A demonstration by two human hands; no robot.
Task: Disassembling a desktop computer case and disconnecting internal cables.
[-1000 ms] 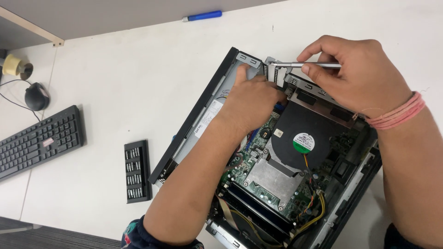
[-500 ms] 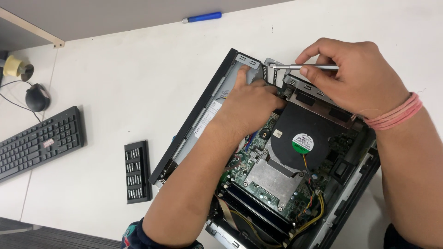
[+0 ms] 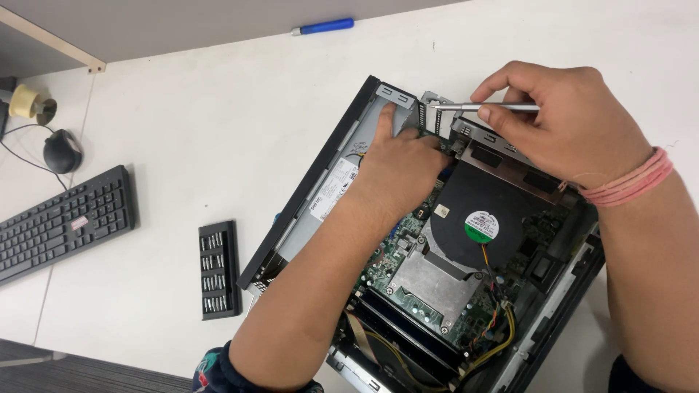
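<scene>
Head view: two hands working at the rear corner of an opened desktop computer

Head camera is looking down on a white table [image 3: 182, 145] where an open black small-form desktop computer case [image 3: 306, 196] is lying at a slant, its green circuit board and round black cooling fan [image 3: 477, 218] showing. The right hand [image 3: 568, 120] is pinching a slim silver screwdriver [image 3: 484, 108] between thumb and fingertips, shaft lying nearly level, tip pointing left and touching a grey metal bracket [image 3: 429, 109] at the case's far corner. The left hand [image 3: 400, 164] is lying inside the case just beside that bracket, index finger stretched toward the corner, other fingers curled and pressing down on the parts below; whether it is gripping anything cannot be told. A band of pink threads [image 3: 626, 182] is sitting on the right wrist.

Left of the case, apart from it, a black rectangular tray of screwdriver bits [image 3: 218, 269] is lying flat. Further left, a black keyboard [image 3: 62, 222] and a black mouse [image 3: 62, 151] are sitting near the table's edge. A blue-capped marker pen [image 3: 324, 27] is lying at the far edge
</scene>
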